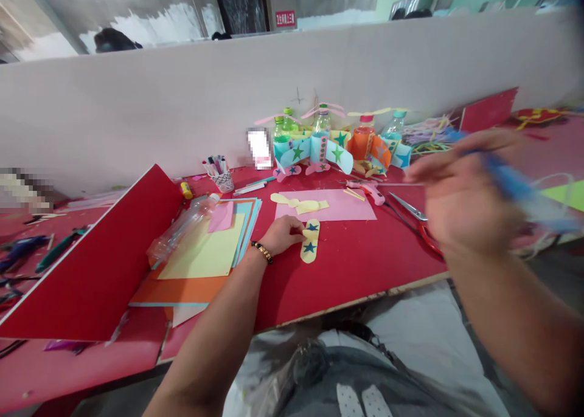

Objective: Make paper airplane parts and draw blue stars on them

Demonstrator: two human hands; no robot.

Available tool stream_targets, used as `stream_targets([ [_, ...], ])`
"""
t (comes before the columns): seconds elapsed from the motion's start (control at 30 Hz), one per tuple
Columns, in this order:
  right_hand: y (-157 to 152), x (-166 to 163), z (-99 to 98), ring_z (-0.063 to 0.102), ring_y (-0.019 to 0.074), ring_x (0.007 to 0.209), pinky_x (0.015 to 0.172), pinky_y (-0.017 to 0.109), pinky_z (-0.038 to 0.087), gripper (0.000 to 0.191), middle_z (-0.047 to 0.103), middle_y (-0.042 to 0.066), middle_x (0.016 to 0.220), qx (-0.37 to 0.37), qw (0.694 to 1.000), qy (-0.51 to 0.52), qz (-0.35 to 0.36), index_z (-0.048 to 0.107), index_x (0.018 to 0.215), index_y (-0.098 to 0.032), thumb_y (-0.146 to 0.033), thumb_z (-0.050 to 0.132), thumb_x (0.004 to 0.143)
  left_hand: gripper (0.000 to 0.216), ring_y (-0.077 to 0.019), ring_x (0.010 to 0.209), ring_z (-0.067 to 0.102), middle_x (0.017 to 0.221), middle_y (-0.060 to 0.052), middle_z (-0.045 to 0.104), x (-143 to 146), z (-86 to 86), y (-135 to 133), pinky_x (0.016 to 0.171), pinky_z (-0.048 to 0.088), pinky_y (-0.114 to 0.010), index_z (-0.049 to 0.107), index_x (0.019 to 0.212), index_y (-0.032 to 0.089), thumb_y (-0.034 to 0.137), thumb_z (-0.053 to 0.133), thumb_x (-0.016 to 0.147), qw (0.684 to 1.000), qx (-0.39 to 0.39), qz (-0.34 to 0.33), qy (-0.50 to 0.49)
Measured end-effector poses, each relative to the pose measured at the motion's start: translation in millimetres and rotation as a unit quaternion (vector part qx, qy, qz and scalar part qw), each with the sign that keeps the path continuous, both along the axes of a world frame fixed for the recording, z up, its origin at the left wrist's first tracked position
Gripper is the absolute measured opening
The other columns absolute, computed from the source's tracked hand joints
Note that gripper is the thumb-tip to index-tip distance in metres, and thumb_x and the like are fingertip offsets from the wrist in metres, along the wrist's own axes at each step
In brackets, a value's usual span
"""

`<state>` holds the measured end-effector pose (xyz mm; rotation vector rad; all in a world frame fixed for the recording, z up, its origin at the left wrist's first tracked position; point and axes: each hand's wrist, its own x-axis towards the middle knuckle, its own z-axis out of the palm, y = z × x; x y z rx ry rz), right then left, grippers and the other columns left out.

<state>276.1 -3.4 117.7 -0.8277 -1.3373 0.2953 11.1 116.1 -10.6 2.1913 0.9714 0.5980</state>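
Note:
My left hand [285,234], with a beaded bracelet at the wrist, pinches the left edge of a pale yellow paper strip [310,256]. The strip has rounded ends and carries two dark blue stars; it is at the front of the red table [351,259]. My right hand [474,192] is raised at the right and smeared by motion. A blurred blue thing [511,180] shows against it, and I cannot tell whether it is held. Scissors [410,208] with red handles lie close by, partly hidden behind the right hand. Cut yellow paper pieces [312,206] lie on a pink sheet [337,211].
A pink glue gun [373,193] with a cord lies beside the sheet. Decorated bottle models [323,125] with paper wings stand along the partition [182,95]. At left are a pen cup [222,180], stacked coloured paper [201,259], a clear plastic bottle [182,228] and a red board [100,265].

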Motion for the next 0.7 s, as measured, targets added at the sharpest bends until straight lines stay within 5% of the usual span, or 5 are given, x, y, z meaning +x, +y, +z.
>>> stream_targets([
  [0.1,42.6,-1.6,-27.0,0.066,0.0152,0.066,0.065,0.03,0.052,0.012,0.069,0.002,0.074,-0.057,0.996,0.046,0.055,0.055,0.096,-0.024,-0.031,0.062,0.089,0.008,-0.0172,0.074,0.059,0.076,-0.001,0.065,0.4,0.8,-0.6,0.069,0.046,-0.028,0.067,0.072,0.018,0.023,0.072,0.068,1.0,-0.001,0.012,-0.005],
  [0.33,135.3,-8.6,-96.1,0.065,0.0154,0.067,0.067,0.031,0.053,0.026,0.067,0.0,0.073,-0.148,0.985,-0.056,0.064,0.052,0.094,-0.022,-0.043,0.064,0.084,0.005,-0.0157,0.072,0.059,0.08,-0.003,0.066,-0.2,8.5,-4.5,0.069,0.047,-0.027,0.068,0.077,0.016,0.017,0.067,0.071,0.998,-0.029,0.025,-0.043],
  [0.5,152.8,-4.2,-119.9,0.067,0.0187,0.072,0.069,0.035,0.054,0.022,0.067,0.002,0.076,-0.189,0.974,-0.082,0.096,0.053,0.092,-0.023,-0.043,0.062,0.086,0.009,-0.0154,0.078,0.063,0.086,-0.004,0.068,-2.9,9.7,-4.5,0.073,0.05,-0.026,0.068,0.077,0.016,0.01,0.063,0.072,0.994,-0.05,0.038,-0.085],
  [0.7,144.7,2.7,-117.6,0.067,0.0172,0.067,0.064,0.031,0.054,0.018,0.07,0.001,0.075,-0.242,0.95,-0.086,0.18,0.054,0.087,-0.024,-0.04,0.061,0.088,0.002,-0.015,0.082,0.064,0.092,-0.006,0.067,-2.9,6.6,-3.9,0.076,0.051,-0.027,0.066,0.079,0.015,0.017,0.065,0.078,0.986,-0.052,0.061,-0.146],
])
